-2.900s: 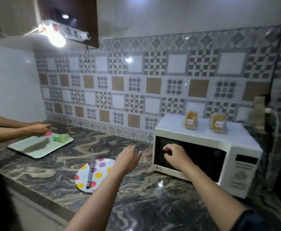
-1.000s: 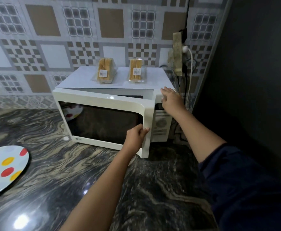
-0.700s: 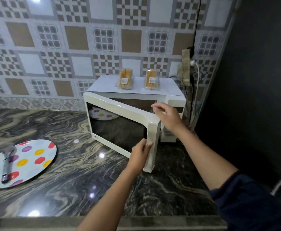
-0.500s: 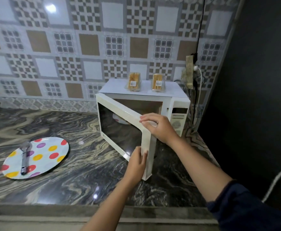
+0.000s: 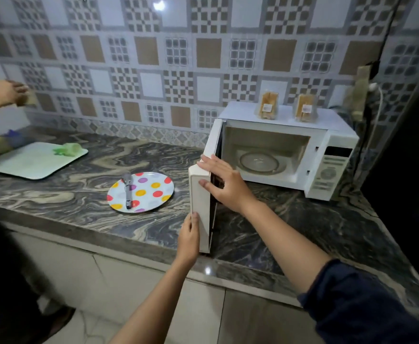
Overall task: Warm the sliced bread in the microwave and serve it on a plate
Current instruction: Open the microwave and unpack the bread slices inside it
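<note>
The white microwave [image 5: 332, 145] stands on the marble counter at the right. Its door [image 5: 199, 194] is swung wide open, edge toward me. The glass turntable [image 5: 259, 162] inside is bare. Two clear packs of sliced bread [image 5: 268, 106] [image 5: 305, 108] stand on the microwave's top. My right hand [image 5: 226, 184] holds the door's upper free edge, thumb on the edge face and fingers over the inner side. My left hand [image 5: 190, 234] rests with straight fingers on the door's lower outer face. A polka-dot plate [image 5: 151, 194] lies left of the door with a grey utensil [image 5: 128, 189] on it.
A white tray [image 5: 29, 162] with a green item [image 5: 68, 149] lies at the far left. Another person's hand [image 5: 2, 93] hovers above it near the tiled wall. A socket block with a cable [image 5: 362, 95] hangs beside the microwave. A dark wall closes off the right.
The microwave door has swung from nearly closed to wide open. My right hand moved from the control panel to the door's upper edge. My left hand slid down the door.
</note>
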### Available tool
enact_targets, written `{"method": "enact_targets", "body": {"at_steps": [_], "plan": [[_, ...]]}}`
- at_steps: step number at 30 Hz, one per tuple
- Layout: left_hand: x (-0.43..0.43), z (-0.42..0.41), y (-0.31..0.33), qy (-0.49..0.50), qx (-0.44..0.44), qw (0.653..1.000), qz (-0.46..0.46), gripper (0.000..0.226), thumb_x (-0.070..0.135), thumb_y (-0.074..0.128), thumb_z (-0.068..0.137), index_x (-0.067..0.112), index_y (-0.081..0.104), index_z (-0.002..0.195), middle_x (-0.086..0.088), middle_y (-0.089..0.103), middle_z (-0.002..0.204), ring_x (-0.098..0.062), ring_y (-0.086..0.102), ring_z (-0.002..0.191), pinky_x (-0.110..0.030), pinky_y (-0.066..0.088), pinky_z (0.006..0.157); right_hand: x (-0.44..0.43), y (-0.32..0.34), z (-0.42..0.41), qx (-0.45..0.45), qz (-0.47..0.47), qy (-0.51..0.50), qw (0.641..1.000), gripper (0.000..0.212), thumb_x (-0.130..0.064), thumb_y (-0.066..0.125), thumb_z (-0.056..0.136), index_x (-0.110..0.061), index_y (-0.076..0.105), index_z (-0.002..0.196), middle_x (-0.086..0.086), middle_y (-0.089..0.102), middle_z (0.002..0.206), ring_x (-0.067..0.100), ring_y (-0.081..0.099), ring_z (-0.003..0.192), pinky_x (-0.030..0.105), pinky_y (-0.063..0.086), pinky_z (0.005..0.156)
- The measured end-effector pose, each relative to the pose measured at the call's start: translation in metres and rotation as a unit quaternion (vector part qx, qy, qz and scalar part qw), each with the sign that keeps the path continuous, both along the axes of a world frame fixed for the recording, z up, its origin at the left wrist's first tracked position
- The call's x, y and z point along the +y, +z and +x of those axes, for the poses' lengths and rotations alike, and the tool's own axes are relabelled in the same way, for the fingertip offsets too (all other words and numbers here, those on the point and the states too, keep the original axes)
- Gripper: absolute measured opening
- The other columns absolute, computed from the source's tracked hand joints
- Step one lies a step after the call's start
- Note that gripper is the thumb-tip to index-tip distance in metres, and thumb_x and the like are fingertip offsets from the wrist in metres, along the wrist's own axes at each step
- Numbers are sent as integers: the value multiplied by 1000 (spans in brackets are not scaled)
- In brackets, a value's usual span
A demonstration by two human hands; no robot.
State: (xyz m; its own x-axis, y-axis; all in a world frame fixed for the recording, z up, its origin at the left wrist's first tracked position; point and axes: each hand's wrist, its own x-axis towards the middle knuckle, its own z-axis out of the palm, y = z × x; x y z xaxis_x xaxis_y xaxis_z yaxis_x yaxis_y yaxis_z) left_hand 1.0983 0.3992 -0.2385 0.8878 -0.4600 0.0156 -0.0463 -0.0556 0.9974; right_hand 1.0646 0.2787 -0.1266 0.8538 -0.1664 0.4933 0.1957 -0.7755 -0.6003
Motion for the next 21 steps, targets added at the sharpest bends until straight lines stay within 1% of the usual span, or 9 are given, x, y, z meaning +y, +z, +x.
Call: {"method": "enact_targets", "body": {"at_steps": [2, 6, 9, 14, 16, 18, 19, 20, 21], "plan": [[14, 18, 0, 17, 22, 999, 35, 53, 45, 26, 98, 18, 34, 143, 3, 40, 144, -15, 33, 136, -30, 25, 113, 19, -2, 17, -5, 23, 3, 1000, 46, -24, 63, 88, -18, 52, 132, -5, 40, 147, 12, 22, 143, 26, 19, 115], [29, 44, 6, 40, 64, 996, 38, 59, 52, 22, 96, 19, 34, 143, -3, 40, 147, -20, 38, 134, -39, 28, 114, 51, -9, 46, -34, 61, -12, 997, 47, -17, 65, 86, -15, 52, 131, -3, 41, 147, 16, 20, 143, 29, 18, 115], [35, 54, 8, 59, 71, 995, 40, 58, 52, 21, 97, 19, 35, 142, -4, 39, 147, -22, 35, 136, -37, 28, 113, 63, -13, 60, -51, 72, -27, 996, 47, -13, 66, 85, -14, 53, 130, 0, 42, 146, 19, 21, 143, 33, 20, 116], [41, 58, 9, 73, 58, 994, 56, 59, 51, 20, 98, 15, 41, 139, -7, 42, 145, -24, 37, 135, -33, 30, 106, 68, -13, 68, -45, 49, -45, 997, 48, -13, 63, 86, -14, 50, 132, 2, 39, 148, 20, 19, 144, 31, 17, 115], [44, 57, 13, 85, 48, 991, 87, 56, 46, 21, 99, 10, 51, 130, -12, 52, 134, -27, 46, 125, -33, 35, 98, 74, -10, 68, -32, 50, -57, 997, 48, -10, 60, 87, -14, 49, 134, 1, 36, 150, 18, 15, 145, 28, 14, 115], [49, 54, 18, 93, 42, 989, 111, 53, 42, 24, 100, 3, 60, 105, -21, 60, 109, -30, 56, 100, -35, 41, 83, 80, -4, 67, -6, 40, -69, 997, 49, -8, 54, 90, -14, 44, 137, 1, 31, 152, 17, 11, 146, 26, 11, 114], [50, 52, 21, 96, 38, 988, 117, 51, 40, 27, 100, 2, 59, 89, -23, 58, 93, -28, 56, 84, -34, 41, 72, 82, -1, 66, 7, 35, -72, 997, 48, -8, 51, 91, -13, 42, 138, 1, 28, 153, 16, 10, 146, 25, 10, 115], [52, 49, 25, 101, 34, 987, 122, 47, 39, 30, 99, 5, 54, 78, -17, 53, 80, -23, 52, 71, -33, 37, 63, 83, 2, 64, 18, 30, -71, 997, 47, -9, 48, 93, -13, 41, 139, 1, 26, 154, 16, 10, 146, 26, 10, 115], [54, 46, 29, 106, 30, 986, 127, 42, 38, 33, 99, 8, 51, 75, -10, 50, 74, -18, 47, 65, -32, 33, 59, 82, 5, 61, 29, 29, -67, 997, 46, -11, 45, 94, -12, 41, 140, 1, 26, 154, 15, 11, 145, 27, 11, 116]]}}
